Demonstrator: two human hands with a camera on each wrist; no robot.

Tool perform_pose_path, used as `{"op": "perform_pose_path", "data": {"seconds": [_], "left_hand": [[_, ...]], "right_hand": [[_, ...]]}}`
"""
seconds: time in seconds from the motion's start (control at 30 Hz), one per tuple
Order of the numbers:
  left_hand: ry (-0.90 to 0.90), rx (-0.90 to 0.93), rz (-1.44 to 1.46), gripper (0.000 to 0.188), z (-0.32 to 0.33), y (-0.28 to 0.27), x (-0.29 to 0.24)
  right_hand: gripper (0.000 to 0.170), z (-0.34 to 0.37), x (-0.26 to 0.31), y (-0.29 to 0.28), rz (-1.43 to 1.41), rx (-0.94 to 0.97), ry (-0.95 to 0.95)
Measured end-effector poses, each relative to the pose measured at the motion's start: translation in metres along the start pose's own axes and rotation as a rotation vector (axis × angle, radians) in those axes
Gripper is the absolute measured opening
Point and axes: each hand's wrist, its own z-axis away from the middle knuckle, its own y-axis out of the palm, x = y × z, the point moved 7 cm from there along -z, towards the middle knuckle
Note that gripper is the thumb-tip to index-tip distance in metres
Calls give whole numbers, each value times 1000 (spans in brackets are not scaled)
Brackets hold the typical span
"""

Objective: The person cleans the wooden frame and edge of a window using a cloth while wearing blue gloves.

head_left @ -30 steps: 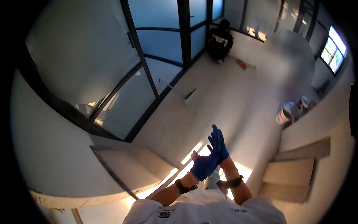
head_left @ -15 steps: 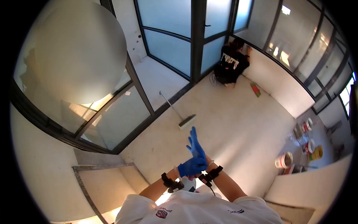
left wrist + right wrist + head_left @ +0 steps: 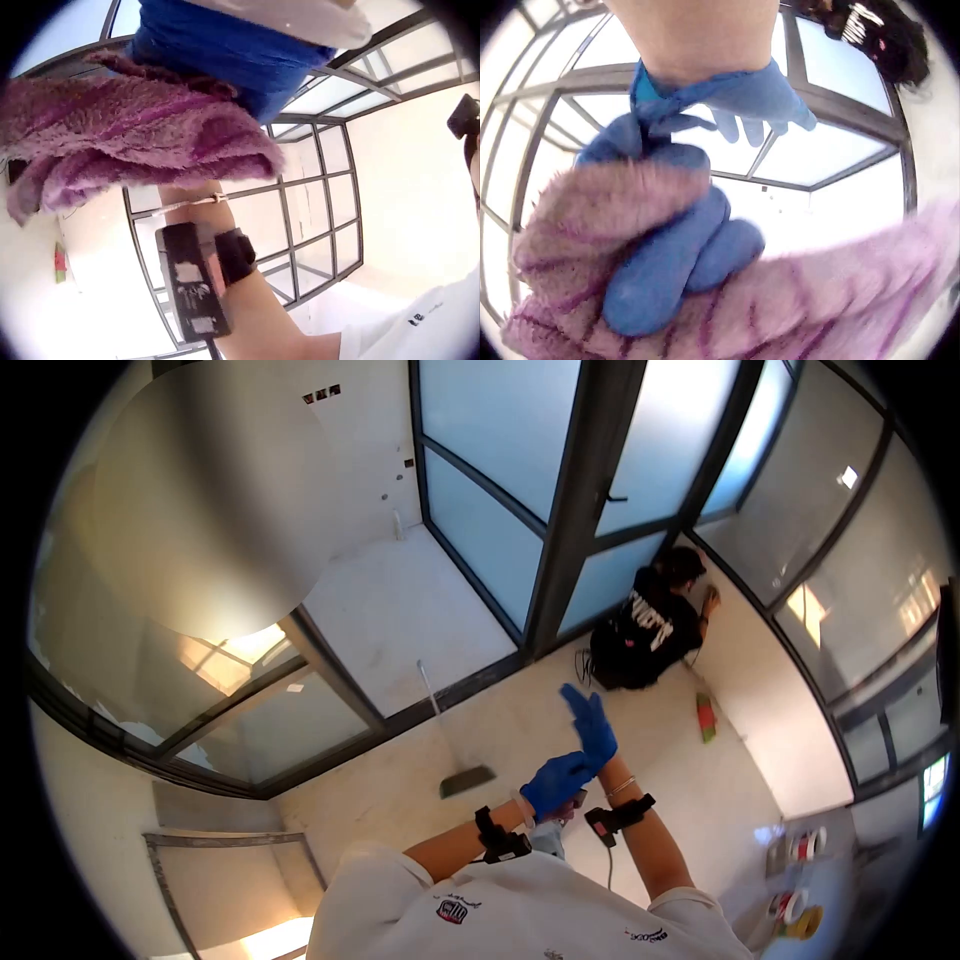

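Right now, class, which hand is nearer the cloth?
Left. The left hand holds the cloth in its curled fingers; the right hand is farther forward, fingers extended, not holding it.

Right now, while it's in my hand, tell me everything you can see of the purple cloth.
The purple cloth is pinkish purple with darker purple stripes, and looks soft and fluffy, like plush fabric. It is crumpled and folded, held in the curled fingers of the gloved left hand, with loose parts running out of both wrist views. It is close to the right arm; whether they touch, I can't tell.
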Motion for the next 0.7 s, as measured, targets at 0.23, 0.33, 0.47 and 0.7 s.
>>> {"op": "perform_pose_path", "data": {"seconds": [0.23,0.33,0.47,0.7], "left_hand": [[253,-628,299,10,-110,-125,-7],[275,-914,263,12,-102,-185,3],[323,-1121,473,7,-73,-237,10],[493,-1302,202,4,-163,-282,-77]], "right_hand": [[40,-212,-54,-259,-53,-325,142],[56,-340,-97,-338,736,-275,128],[73,-445,-37,-332,1450,-292,305],[60,-539,-32,-348,1827,-4,232]]}}
